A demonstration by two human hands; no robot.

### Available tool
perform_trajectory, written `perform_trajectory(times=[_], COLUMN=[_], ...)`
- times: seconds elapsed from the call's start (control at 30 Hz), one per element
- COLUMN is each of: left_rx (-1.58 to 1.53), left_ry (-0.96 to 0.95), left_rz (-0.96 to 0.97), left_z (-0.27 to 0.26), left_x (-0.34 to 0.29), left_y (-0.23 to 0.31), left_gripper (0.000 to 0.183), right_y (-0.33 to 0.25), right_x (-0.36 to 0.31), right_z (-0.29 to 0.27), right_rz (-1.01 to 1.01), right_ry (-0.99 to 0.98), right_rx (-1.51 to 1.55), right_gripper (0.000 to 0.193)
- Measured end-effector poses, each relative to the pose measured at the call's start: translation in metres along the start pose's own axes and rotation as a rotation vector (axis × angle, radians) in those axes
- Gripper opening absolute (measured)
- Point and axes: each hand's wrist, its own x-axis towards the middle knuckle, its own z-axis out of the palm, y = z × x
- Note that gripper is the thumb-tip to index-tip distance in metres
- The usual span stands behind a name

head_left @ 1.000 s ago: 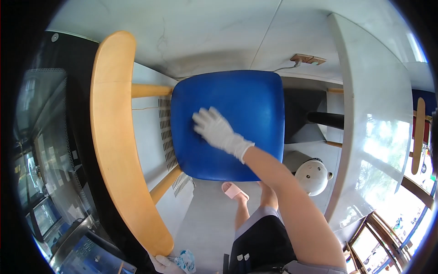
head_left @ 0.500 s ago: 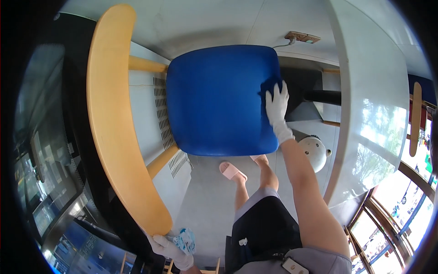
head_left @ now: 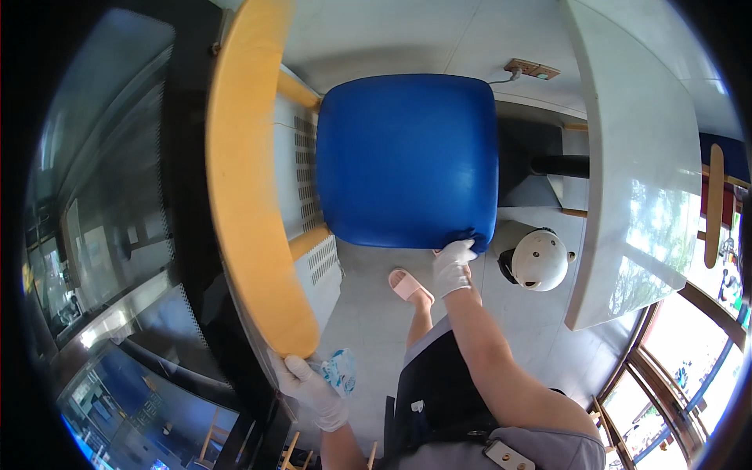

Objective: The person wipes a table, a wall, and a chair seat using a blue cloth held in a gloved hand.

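Note:
In front of me stands a chair with a blue padded seat (head_left: pixel 407 160) and a curved light-wood backrest (head_left: pixel 247 172) on its left. White-gloved, my right hand (head_left: pixel 456 266) is closed on a dark blue cloth (head_left: pixel 470 235) and presses it against the seat's near right corner. My left hand (head_left: pixel 312 392), also in a white glove, holds the near end of the backrest, its thumb on top and its other fingers partly hidden. A blue-and-white crumpled plastic packet (head_left: pixel 339 372) hangs beside that hand; whether the fingers hold it I cannot tell.
A white glossy tabletop (head_left: pixel 638 172) on a dark pedestal (head_left: pixel 560 166) stands to the right. Beneath its near side is a white rounded bin with an animal face (head_left: pixel 540 260). Dark glass panels (head_left: pixel 102 157) run along the left. A cable is plugged into a wall socket (head_left: pixel 533 69).
My right hand has drawn the cloth from the seat's right edge toward me, to the near right corner. The chair sits farther right in view; my left hand remains at the backrest's end.

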Motion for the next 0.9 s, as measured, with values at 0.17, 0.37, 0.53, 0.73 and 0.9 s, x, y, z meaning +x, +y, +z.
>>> perform_trajectory(times=[0.17,0.37,0.53,0.73,0.9], left_rx=[0.044,0.076,0.075,0.175,0.182], left_ry=[0.009,-0.014,0.049,-0.015,-0.129], left_rz=[-0.004,0.074,-0.09,-0.033,-0.043], left_z=[-0.009,-0.004,-0.008,0.005,-0.007], left_x=[0.004,0.002,0.002,0.002,0.001], left_y=[-0.002,-0.011,0.009,0.028,0.04], left_gripper=[0.058,0.055,0.045,0.038,0.036], right_y=[0.167,0.177,0.096,-0.11,-0.153], right_x=[-0.083,-0.109,-0.127,-0.047,0.056], right_z=[0.064,0.066,0.039,-0.005,-0.046], right_rz=[0.158,-0.954,-1.087,-0.931,-0.136], right_ry=[-0.206,-1.29,-1.23,-0.729,-0.64], right_rx=[-0.603,-1.56,-1.219,-0.942,-0.04], right_gripper=[0.049,0.051,0.055,0.073,0.035])
